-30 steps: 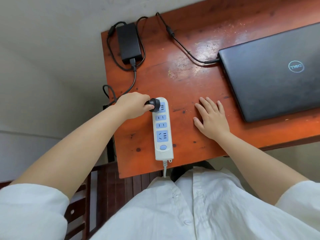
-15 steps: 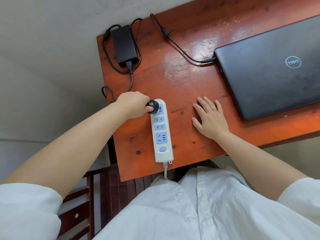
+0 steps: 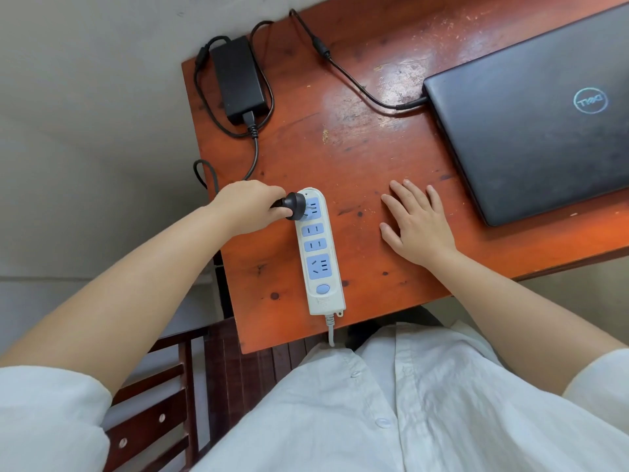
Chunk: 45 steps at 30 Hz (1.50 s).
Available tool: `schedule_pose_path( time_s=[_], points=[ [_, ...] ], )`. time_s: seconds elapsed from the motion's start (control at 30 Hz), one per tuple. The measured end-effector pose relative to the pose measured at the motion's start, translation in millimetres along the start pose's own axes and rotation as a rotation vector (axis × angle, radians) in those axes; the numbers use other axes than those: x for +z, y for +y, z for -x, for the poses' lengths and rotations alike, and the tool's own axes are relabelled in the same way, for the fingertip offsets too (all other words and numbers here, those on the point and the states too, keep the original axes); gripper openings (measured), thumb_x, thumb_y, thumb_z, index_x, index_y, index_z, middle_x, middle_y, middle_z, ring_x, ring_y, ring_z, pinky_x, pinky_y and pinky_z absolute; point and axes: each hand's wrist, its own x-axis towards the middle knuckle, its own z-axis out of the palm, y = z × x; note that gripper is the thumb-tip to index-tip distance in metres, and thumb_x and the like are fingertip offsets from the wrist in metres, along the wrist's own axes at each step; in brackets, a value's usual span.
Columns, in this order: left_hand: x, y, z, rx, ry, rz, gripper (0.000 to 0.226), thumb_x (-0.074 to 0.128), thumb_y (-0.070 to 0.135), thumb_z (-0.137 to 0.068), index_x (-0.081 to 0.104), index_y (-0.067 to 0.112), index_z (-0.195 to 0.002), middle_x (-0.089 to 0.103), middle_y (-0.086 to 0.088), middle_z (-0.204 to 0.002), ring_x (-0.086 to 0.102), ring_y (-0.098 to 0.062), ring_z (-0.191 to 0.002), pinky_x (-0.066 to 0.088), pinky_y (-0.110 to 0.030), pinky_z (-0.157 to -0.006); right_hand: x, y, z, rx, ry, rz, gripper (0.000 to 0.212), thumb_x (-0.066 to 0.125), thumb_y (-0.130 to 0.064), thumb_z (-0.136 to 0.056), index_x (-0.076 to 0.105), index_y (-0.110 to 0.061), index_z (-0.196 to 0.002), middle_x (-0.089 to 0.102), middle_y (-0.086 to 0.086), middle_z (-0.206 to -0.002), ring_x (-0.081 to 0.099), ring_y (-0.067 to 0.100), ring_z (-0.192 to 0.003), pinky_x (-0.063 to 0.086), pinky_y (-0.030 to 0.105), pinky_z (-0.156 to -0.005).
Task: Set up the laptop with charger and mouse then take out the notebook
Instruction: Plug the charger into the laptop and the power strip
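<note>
A: Where does the charger stand, relative to the power strip (image 3: 320, 253)?

B: Its plug (image 3: 293, 206) meets the strip's far socket, pinched in your left hand (image 3: 250, 207); whether the pins are fully home cannot be told. The charger brick (image 3: 238, 78) lies beyond the strip, near the desk's (image 3: 357, 148) far left corner, and its cable already reaches the closed laptop (image 3: 537, 114), right of the strip

A: And your right hand (image 3: 417, 223)?

B: Fingers spread, flat on the desk, just right of the strip, holding nothing. Move it onto the strip to brace it, then push the plug straight in; neither mouse nor notebook is in view
</note>
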Motion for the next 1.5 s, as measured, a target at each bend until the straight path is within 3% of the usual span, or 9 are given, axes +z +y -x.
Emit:
schedule_pose_path(
  time_s=[0.1,0.2,0.37,0.47,0.6,0.77,1.03,1.2,1.5],
  points=[
    [5,-7,1,-0.009,-0.009,0.105,0.025,0.048,0.031,-0.094,0.055,0.008,-0.086,0.040,0.008,-0.056,0.042,-0.014,-0.053,0.026,-0.024,-0.044,0,0,0,0.000,-0.003,0.003,0.050,0.046,-0.033,-0.090,0.040,-0.011,-0.134,0.033,0.012,-0.150,0.021,0.028,-0.141,0.009,0.050,-0.116],
    [4,-9,-1,-0.009,-0.006,0.126,0.025,0.049,0.030,-0.093,0.059,0.006,-0.090,0.047,0.005,-0.059,0.048,-0.019,-0.059,0.029,-0.024,-0.046,0,0,0,-0.003,-0.005,0.003,0.050,0.046,-0.033,-0.090,0.040,-0.011,-0.134,0.032,0.012,-0.150,0.020,0.028,-0.141,0.009,0.051,-0.116],
    [2,-13,-2,0.004,-0.037,0.173,0.031,0.052,0.029,-0.091,0.062,0.004,-0.105,0.068,-0.016,-0.091,0.059,-0.028,-0.078,0.040,-0.031,-0.060,0,0,0,-0.006,0.008,-0.002,0.049,0.046,-0.033,-0.090,0.042,-0.010,-0.133,0.034,0.013,-0.149,0.023,0.029,-0.141,0.010,0.052,-0.115],
    [1,-10,-2,-0.009,-0.040,0.144,0.030,0.051,0.031,-0.092,0.062,0.005,-0.103,0.064,-0.010,-0.079,0.053,-0.022,-0.070,0.034,-0.028,-0.053,0,0,1,-0.008,0.022,-0.011,0.051,0.042,-0.034,-0.087,0.045,-0.008,-0.131,0.038,0.015,-0.146,0.027,0.031,-0.139,0.013,0.053,-0.114],
    [-4,0,-3,-0.011,-0.035,-0.041,0.032,0.047,0.035,-0.093,0.060,0.006,-0.095,0.042,0.006,-0.057,0.049,-0.022,-0.064,0.028,-0.024,-0.045,0,0,1,-0.012,0.024,-0.022,0.049,0.047,-0.032,-0.088,0.045,-0.008,-0.131,0.038,0.014,-0.146,0.026,0.031,-0.139,0.013,0.053,-0.114],
    [-10,18,-7,-0.014,-0.045,-0.215,0.031,0.043,0.037,-0.094,0.050,0.011,-0.080,0.037,0.004,-0.057,0.048,-0.022,-0.065,0.028,-0.024,-0.046,0,1,2,-0.012,0.024,-0.031,0.048,0.050,-0.030,-0.088,0.044,-0.009,-0.131,0.036,0.013,-0.148,0.025,0.030,-0.140,0.011,0.052,-0.115],
    [7,14,2,-0.135,0.016,0.013,0.044,0.046,0.035,-0.093,0.033,0.019,-0.054,0.038,0.004,-0.054,0.041,-0.018,-0.054,0.026,-0.023,-0.042,0,0,1,-0.007,0.017,-0.028,0.049,0.050,-0.031,-0.088,0.043,-0.010,-0.132,0.035,0.012,-0.148,0.024,0.029,-0.140,0.010,0.052,-0.115],
    [-1,17,-5,-0.166,-0.040,0.016,0.044,0.046,0.036,-0.092,0.034,0.019,-0.053,0.040,0.002,-0.055,0.043,-0.018,-0.054,0.027,-0.023,-0.044,-1,1,1,-0.004,0.001,-0.018,0.051,0.047,-0.034,-0.089,0.040,-0.012,-0.134,0.032,0.011,-0.150,0.021,0.027,-0.141,0.008,0.051,-0.116],
    [-14,45,-14,-0.169,-0.138,-0.242,0.045,0.041,0.029,-0.095,0.035,0.014,-0.054,0.037,0.000,-0.056,0.044,-0.022,-0.057,0.027,-0.024,-0.043,-1,0,2,-0.012,0.015,-0.006,0.049,0.050,-0.031,-0.087,0.045,-0.008,-0.131,0.038,0.015,-0.146,0.028,0.032,-0.138,0.015,0.054,-0.114]
  ],
)
